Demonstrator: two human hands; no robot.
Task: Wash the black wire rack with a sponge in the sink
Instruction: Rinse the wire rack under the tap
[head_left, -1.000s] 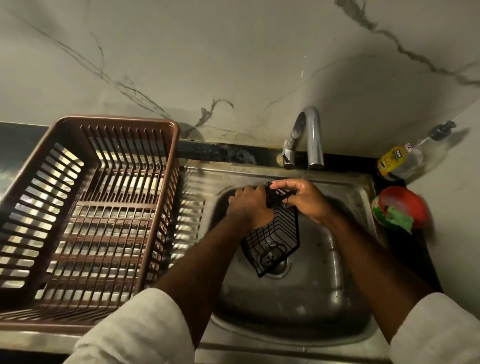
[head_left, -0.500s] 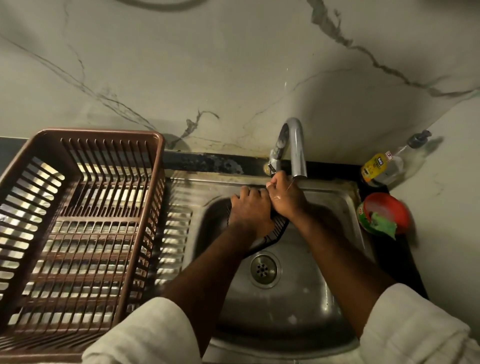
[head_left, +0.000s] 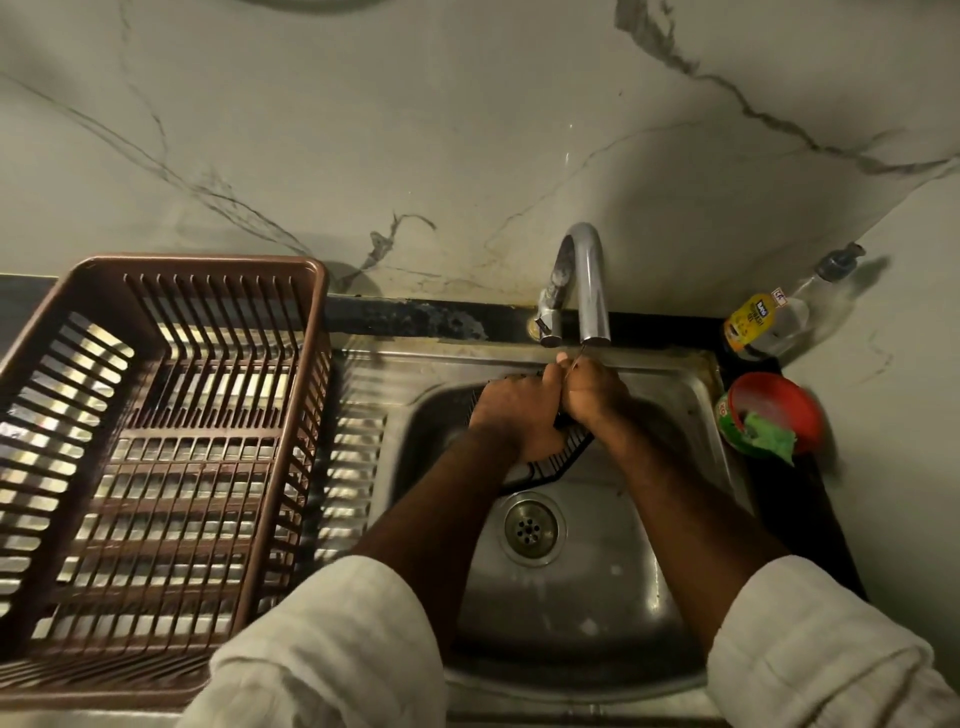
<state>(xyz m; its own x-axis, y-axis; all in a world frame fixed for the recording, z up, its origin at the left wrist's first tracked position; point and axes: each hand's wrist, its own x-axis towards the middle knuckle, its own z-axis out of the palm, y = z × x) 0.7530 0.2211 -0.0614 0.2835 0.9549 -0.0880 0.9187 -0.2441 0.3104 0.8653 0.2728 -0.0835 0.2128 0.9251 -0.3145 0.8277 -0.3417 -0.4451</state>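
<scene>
Black wire rack held over sink, below faucet: my left hand and right hand, knuckles up, touching, each grip curled around its upper edge.

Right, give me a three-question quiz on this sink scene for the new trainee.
1. True or false: the brown basket sits left of the sink.
2. Where is the black wire rack? A) inside the basket B) over the sink, gripped by the left hand and right hand C) hanging on the wall
3. Fill in: the green pad lies in a ___ bowl.
Key: 1 true; 2 B; 3 red.
</scene>
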